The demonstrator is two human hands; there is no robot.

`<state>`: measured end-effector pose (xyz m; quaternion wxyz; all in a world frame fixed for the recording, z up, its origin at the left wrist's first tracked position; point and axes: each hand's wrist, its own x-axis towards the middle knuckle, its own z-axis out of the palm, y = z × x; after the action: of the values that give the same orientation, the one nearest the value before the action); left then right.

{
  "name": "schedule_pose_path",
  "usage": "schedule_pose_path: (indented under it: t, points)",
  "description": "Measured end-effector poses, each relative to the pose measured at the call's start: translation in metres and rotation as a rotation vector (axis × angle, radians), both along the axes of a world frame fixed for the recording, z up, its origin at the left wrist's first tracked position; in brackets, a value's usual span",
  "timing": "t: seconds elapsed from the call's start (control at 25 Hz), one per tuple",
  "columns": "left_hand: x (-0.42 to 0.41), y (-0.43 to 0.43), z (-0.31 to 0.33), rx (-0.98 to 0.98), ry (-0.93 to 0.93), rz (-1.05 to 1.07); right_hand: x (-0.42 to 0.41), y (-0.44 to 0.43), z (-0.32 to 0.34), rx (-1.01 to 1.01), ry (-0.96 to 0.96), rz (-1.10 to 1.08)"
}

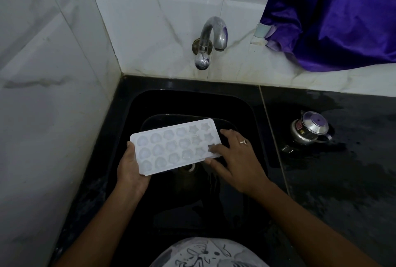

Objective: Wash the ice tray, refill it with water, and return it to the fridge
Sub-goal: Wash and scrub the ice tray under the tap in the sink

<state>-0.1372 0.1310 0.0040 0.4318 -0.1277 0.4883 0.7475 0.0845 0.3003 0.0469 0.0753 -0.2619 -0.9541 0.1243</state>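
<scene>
The left hand grips the near-left end of the ice tray, thumb on its top rim and fingers curled underneath, holding it above the sink. The right hand is open and spread at the tray's right end, one fingertip pressing into a mould at the near-right corner, another finger touching the tray's lower edge, and the rest splayed just beyond the tray's right side; a ring sits on one finger. The tray is white, held face up and tilted so that its right end points away from the person, directly over the dark basin, with the drain showing just beneath its near edge. Its moulds lie in three rows, rounded shapes on the left and star shapes on the right; whether they hold water or ice cannot be told. Above the tray, on the tiled wall, a curved metal tap hangs over the sink with no water running. To the right of the sink, on the wet black counter, stands a small metal lidded pot. Above that, purple cloth hangs against the wall.
</scene>
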Motion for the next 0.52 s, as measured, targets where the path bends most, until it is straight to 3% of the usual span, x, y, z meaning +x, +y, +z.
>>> schedule_pose_path:
  t: [0.52]
  points:
    - [-0.0016,0.0035,-0.0003,0.011,0.008,-0.005,-0.0016,-0.0035,-0.0012,0.004,0.0,-0.037]
